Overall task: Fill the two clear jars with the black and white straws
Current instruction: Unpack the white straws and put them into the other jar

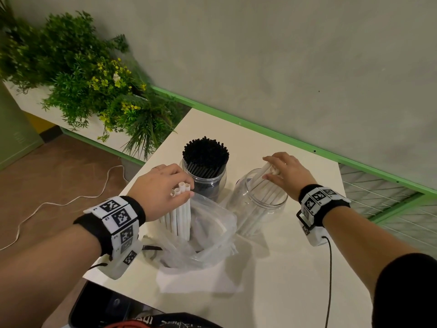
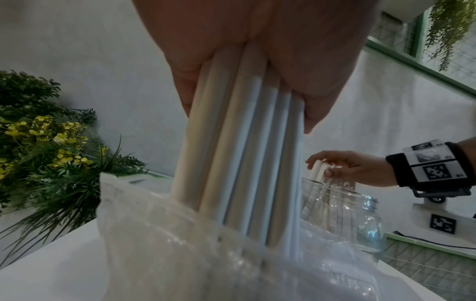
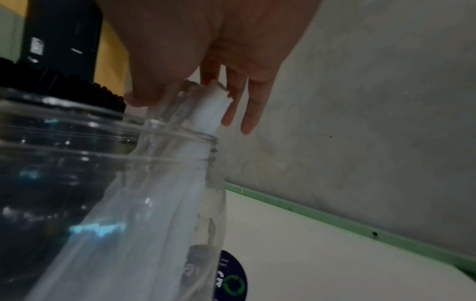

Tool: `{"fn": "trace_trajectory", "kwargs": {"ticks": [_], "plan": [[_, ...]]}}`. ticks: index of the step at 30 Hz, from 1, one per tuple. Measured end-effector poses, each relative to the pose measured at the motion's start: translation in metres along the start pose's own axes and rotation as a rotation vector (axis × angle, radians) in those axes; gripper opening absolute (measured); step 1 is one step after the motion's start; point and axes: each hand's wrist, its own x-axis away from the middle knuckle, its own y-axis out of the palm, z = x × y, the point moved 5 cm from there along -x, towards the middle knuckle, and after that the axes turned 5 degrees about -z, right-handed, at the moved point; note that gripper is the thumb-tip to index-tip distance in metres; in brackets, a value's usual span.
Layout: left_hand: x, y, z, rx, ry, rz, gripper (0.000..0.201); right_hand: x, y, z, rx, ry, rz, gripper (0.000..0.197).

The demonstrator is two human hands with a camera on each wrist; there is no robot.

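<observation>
We have two bundles of white straws in play, and the move ahead turns on how each one lines up with the open jar. Our right hand sits just above that jar's mouth, thumb and fingers pinching the top ends of a small bundle whose long axis slants down and toward us, lower ends already deep inside the glass; the right wrist view shows those straws leaning against the far side of the rim. Our left hand grips a second bundle near its top, holding it close to upright with its lower part still inside the clear plastic bag on the tabletop. That bag lies just to the left of the open jar and nearer to us, so the left bundle has to rise clear of the bag and travel right and slightly away to reach the mouth. The right hand is the nearer one and, we judge, need only let go for its straws to settle. Behind the bag, the other jar stands packed with black straws and looks full, so the white side is what remains.
</observation>
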Motion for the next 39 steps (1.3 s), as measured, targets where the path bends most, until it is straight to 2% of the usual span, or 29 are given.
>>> {"fn": "trace_trajectory", "kwargs": {"ticks": [3, 8, 15, 20, 25, 28, 31, 34, 39], "plan": [[0.0, 0.0, 0.0, -0.005, 0.002, -0.004, 0.039, -0.002, 0.006, 0.002, -0.173, 0.075, -0.01, 0.04], [0.002, -0.001, 0.0, -0.011, 0.004, -0.009, 0.041, 0.0, 0.01, -0.003, -0.213, 0.147, 0.041, 0.036], [0.002, 0.0, 0.0, -0.012, 0.007, -0.017, 0.042, 0.011, 0.006, -0.004, -0.291, 0.22, 0.029, 0.049], [0.001, 0.001, 0.0, -0.008, 0.009, -0.018, 0.041, 0.016, -0.004, -0.003, -0.338, 0.196, 0.075, 0.058], [0.0, 0.001, 0.0, 0.007, 0.012, -0.027, 0.04, 0.022, -0.019, -0.007, -0.245, 0.158, 0.122, 0.068], [-0.001, 0.0, -0.001, 0.023, 0.012, -0.033, 0.04, 0.026, -0.035, -0.033, -0.184, 0.09, 0.212, 0.07], [-0.001, -0.001, -0.003, 0.035, 0.015, -0.039, 0.04, 0.036, -0.039, -0.078, -0.228, 0.023, 0.269, 0.065], [-0.002, -0.002, -0.007, 0.053, 0.02, -0.037, 0.041, 0.043, -0.018, -0.126, -0.349, 0.007, 0.198, 0.063], [0.001, -0.005, -0.012, 0.101, 0.071, -0.044, 0.051, 0.04, 0.042, -0.189, -0.743, 0.003, -0.124, 0.077]]}}
